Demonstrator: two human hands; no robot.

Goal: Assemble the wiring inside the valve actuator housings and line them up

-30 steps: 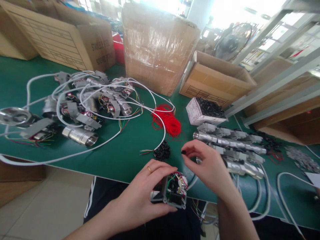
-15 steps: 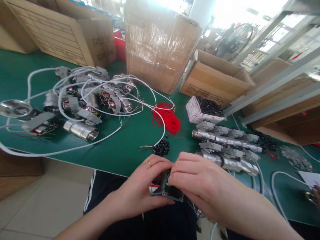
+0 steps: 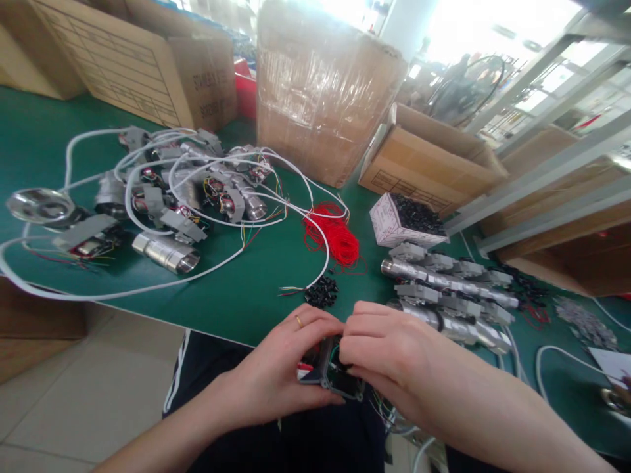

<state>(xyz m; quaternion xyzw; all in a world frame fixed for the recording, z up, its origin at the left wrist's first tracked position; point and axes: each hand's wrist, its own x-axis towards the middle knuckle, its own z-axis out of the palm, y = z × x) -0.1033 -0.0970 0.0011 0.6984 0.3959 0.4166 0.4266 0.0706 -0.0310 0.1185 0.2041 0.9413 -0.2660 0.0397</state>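
My left hand (image 3: 283, 364), with a ring on one finger, grips a small grey housing (image 3: 323, 378) above my lap, at the table's front edge. The housing is uncovered, with a dark circuit board (image 3: 345, 383) and thin green and red wires inside. The fingers of my right hand (image 3: 382, 351) are pinched together at the housing's upper right, over the board. What they pinch is hidden behind the fingers. Beyond my hands on the green table lie a pile of small black parts (image 3: 321, 292) and a stripped grey cable end (image 3: 300, 288).
Left, metal valve bodies (image 3: 166, 252) with grey housings lie tangled in cables. A red wire bundle (image 3: 338, 238) sits mid-table. Right are a small box of black parts (image 3: 407, 220) and rows of valve assemblies (image 3: 448, 282). Cardboard boxes (image 3: 325, 98) line the back. Another person's hand (image 3: 627, 387) shows far right.
The view has shifted slightly, so the table things appear a little further right. My hands keep the same hold on the housing, with only a small movement of the right fingers.
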